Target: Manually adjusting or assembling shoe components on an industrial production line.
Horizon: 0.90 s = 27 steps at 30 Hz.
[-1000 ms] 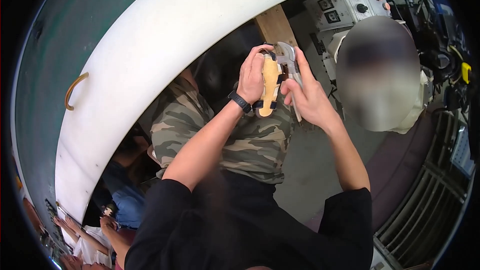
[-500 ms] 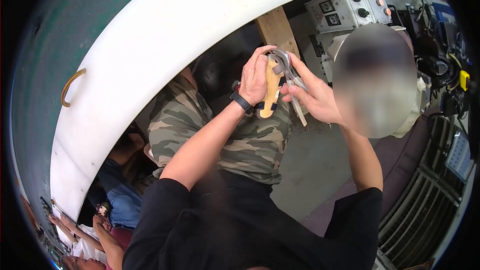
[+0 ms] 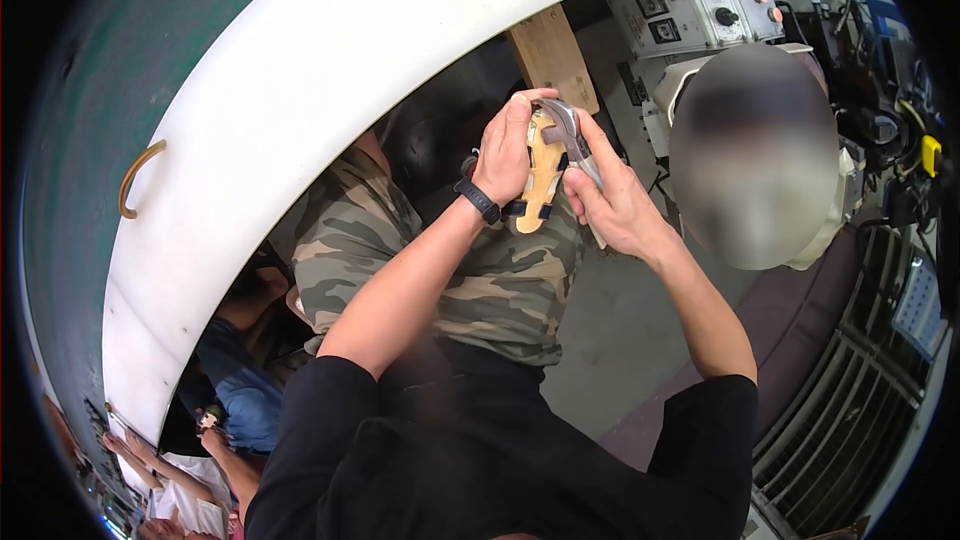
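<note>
My left hand [image 3: 503, 160] is wrapped round the side of what looks like a sandal [image 3: 544, 178] held above my lap, its tan sole facing up. Dark strap ends lie folded over the sole's edges. A pair of silver metal pincers [image 3: 566, 120] has its curved jaws at the upper right edge of the sole, by a grey-brown strap end. My right hand [image 3: 617, 205] is closed round the pincers' handles, thumb pressed on top. Whether the jaws bite on the strap cannot be made out.
A curved white tabletop [image 3: 240, 90] with a brass-coloured handle [image 3: 140, 178] runs across the far left. Right of my hands stand a wooden board [image 3: 555, 55], a grey control box [image 3: 690, 15] and a blurred rounded shape [image 3: 752, 160]. Other people's arms [image 3: 150, 465] show at lower left.
My right hand has closed in on the pincers, bringing their spread handles together. The sandal and my left hand have barely moved.
</note>
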{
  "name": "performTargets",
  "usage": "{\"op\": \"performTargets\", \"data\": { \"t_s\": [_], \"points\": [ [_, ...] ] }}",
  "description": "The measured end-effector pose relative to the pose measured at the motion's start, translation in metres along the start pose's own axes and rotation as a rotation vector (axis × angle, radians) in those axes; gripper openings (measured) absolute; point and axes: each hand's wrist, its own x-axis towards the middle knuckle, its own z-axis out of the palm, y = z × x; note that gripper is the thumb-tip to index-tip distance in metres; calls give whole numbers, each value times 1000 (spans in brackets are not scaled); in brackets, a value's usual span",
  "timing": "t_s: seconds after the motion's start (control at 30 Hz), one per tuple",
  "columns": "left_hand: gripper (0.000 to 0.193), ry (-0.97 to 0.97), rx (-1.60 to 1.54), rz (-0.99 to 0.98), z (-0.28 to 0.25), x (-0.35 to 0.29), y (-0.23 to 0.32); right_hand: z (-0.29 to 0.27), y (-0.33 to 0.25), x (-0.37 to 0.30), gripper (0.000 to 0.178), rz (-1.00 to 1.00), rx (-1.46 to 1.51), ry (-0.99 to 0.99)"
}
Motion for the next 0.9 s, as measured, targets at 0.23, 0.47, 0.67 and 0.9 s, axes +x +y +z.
{"op": "performTargets", "data": {
  "t_s": [0.23, 0.47, 0.67, 0.9],
  "points": [
    [52, 52, 116, 44, 2, 0, 1, -3, 0, -4, 67, -29, -55, 3],
    [49, 83, 141, 56, 2, -1, 4, -14, -5, -9, 66, -147, -369, -6],
    [48, 73, -83, -110, 3, 2, 6, -13, -17, -5, 71, -118, -593, -42],
    [40, 61, -51, -121, -4, 3, 7, -17, -37, -10, 71, 4, -516, -147]
  ]
}}
